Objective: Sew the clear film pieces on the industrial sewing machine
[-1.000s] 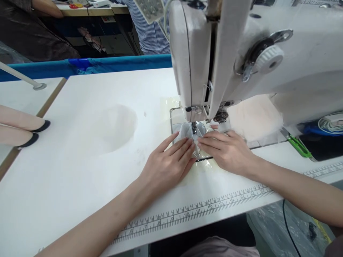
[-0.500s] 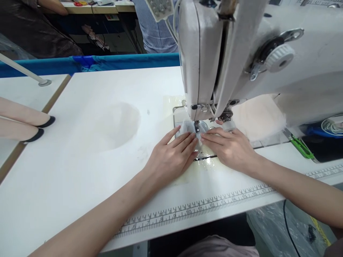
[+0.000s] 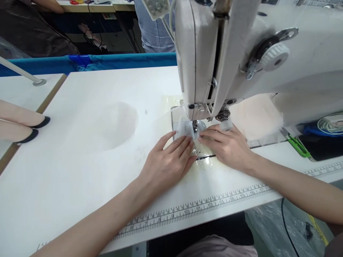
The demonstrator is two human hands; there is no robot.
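Observation:
A thin, see-through whitish piece of fabric point(image 3: 184, 126) lies on the metal plate under the needle area of a sewing machine point(image 3: 195, 125). My left hand point(image 3: 171, 157) rests flat on the left of it, fingers stretched out, fingertips just in front of the presser foot. From the right, my right hand point(image 3: 226, 144) lies with its extended fingers on the plate beside the foot, its fingertips near the fabric's right edge. Both hands press down rather than wrap round anything. The fabric's near edge is partly hidden under my left fingers.
Pale sheer pieces point(image 3: 257, 116) lie under the machine arm. Green-handled thread snips point(image 3: 298, 145) rest beside a dark tray point(image 3: 321, 142). A printed ruler point(image 3: 187, 212) runs along the table's front edge. Two beige cylinders with black ends point(image 3: 21, 123) are at left. People are beyond the blue cloth point(image 3: 128, 61).
The fabric at the foot lies flatter and shows more to the left of the needle. My left fingertips have drawn slightly back from the foot. The whole view has shifted a little.

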